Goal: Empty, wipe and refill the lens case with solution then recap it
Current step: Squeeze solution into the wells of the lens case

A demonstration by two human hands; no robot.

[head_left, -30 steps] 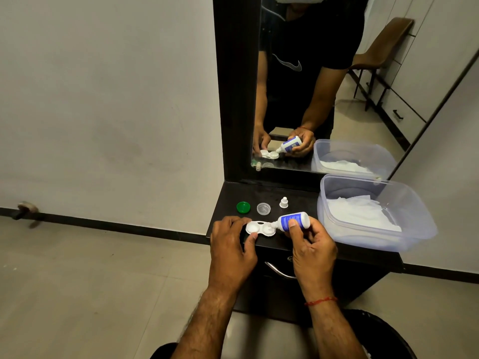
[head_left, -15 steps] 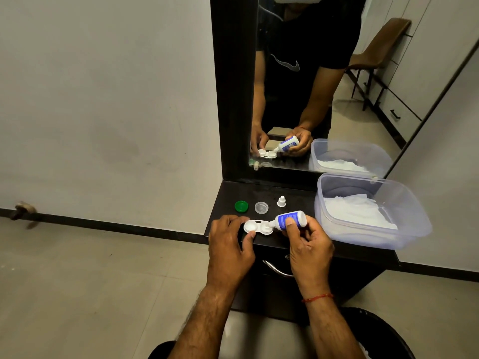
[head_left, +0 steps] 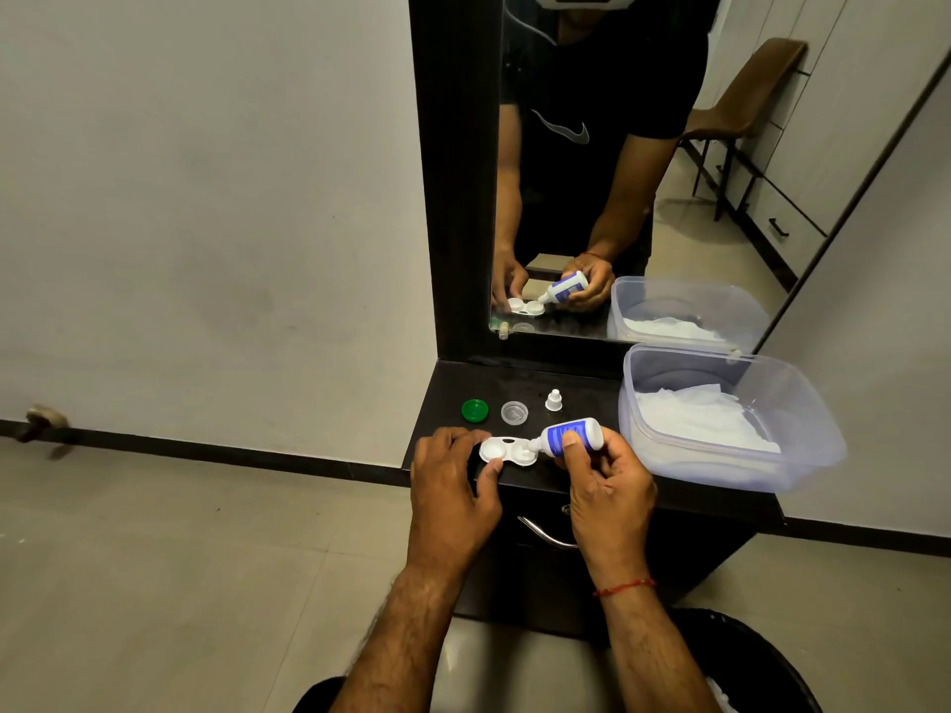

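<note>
A white two-well lens case (head_left: pixel 507 450) lies uncapped near the front edge of the dark counter (head_left: pixel 576 388). My left hand (head_left: pixel 453 491) grips its left end between thumb and fingers. My right hand (head_left: pixel 607 481) holds a small white-and-blue solution bottle (head_left: pixel 568 436) tilted sideways, its nozzle over the case's right well. A green cap (head_left: pixel 474 410), a clear cap (head_left: pixel 514 412) and the bottle's small white cap (head_left: pixel 553 400) stand in a row behind the case.
A clear plastic tub (head_left: pixel 731 455) with white tissues inside fills the counter's right side. A mirror (head_left: pixel 617 146) rises behind the counter. Below the counter is a drawer handle (head_left: pixel 545 535); a black bin (head_left: pixel 746 656) sits at the lower right.
Both hands, the case and the bottle stay almost in place; the bottle's nozzle remains at the right well. Only the view has shifted slightly.
</note>
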